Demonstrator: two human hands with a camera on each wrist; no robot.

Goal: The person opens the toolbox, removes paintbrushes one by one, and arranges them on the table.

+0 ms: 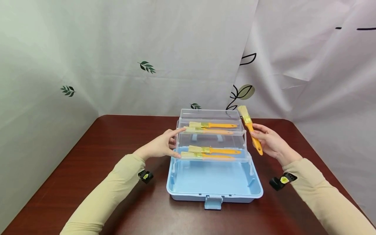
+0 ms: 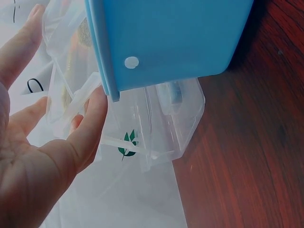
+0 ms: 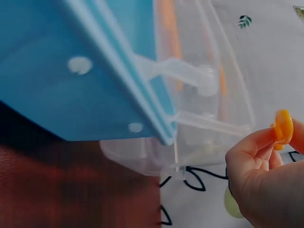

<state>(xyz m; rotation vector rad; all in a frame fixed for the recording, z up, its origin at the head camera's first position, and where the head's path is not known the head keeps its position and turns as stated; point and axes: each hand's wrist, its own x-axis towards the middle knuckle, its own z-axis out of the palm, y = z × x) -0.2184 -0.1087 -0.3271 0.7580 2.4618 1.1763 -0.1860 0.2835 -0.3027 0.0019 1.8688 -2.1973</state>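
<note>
My right hand [image 1: 271, 143] holds a paintbrush [image 1: 248, 120] by its yellow handle, bristles up, just right of the toolbox. In the right wrist view the handle end [image 3: 283, 127] shows between thumb and fingers. My left hand [image 1: 160, 143] is spread at the left side of the clear fold-out trays, with one finger at the upper tray [image 1: 211, 132] and the thumb at the lower tray [image 1: 217, 160]. Two paintbrushes lie in the upper tray and two more in the lower, bristles to the left. The light blue toolbox [image 1: 212, 181] stands open below them.
A dark red-brown wooden table [image 1: 132, 209] carries the box. Its clear lid [image 1: 210, 113] leans back behind the trays, near the table's far edge. White cloth [image 1: 188, 39] with leaf prints hangs behind and at the sides. A latch [image 1: 213, 203] hangs at the box's front.
</note>
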